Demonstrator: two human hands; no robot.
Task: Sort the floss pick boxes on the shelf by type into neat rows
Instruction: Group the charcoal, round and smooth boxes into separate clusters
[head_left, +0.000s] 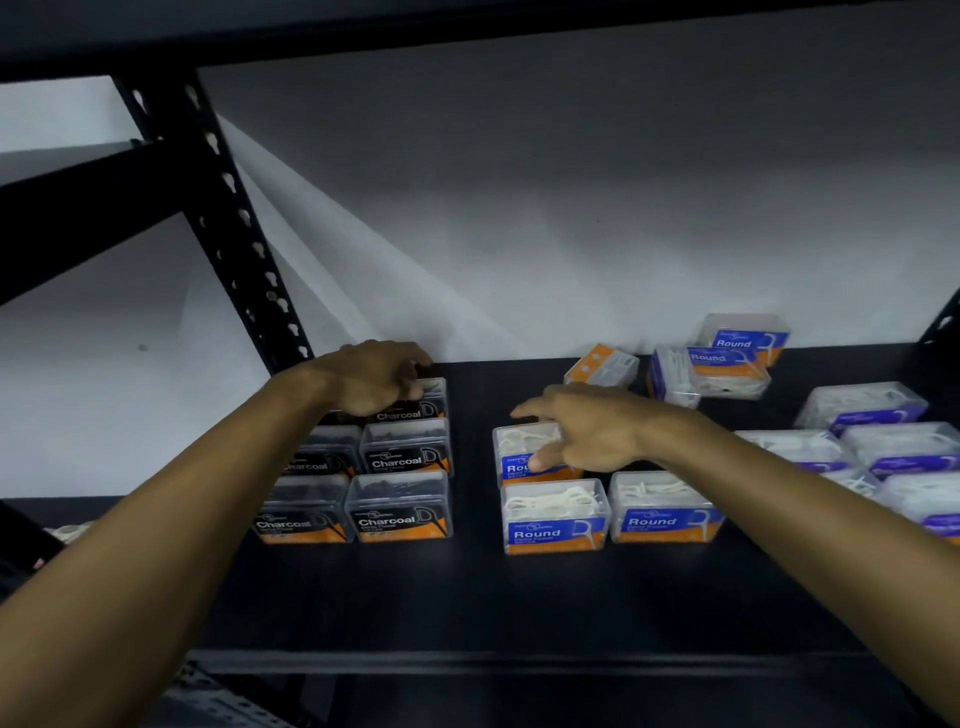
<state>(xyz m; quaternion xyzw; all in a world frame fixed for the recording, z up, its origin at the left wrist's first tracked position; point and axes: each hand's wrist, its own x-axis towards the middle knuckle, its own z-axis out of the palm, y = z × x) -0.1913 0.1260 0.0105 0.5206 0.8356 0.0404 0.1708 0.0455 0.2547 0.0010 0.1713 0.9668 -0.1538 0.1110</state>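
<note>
Several black Charcoal boxes (399, 512) stand in two columns on the left of the dark shelf (467, 597). My left hand (371, 376) rests on the rearmost Charcoal box (428, 402), fingers curled over its top. To the right, three blue Round boxes form a group: two in front (553, 517) (662, 512) and one behind (522, 452). My right hand (587, 431) lies over that rear Round box, thumb on its label, fingers spread. More Round boxes (727, 358) lie jumbled at the back right. Purple-labelled boxes (901, 447) cluster at the far right.
A black perforated upright post (228, 218) rises at the shelf's left rear. A white wall stands behind the shelf. An orange-ended box (602, 366) lies tipped over at the back. The upper shelf's edge (467, 31) runs overhead.
</note>
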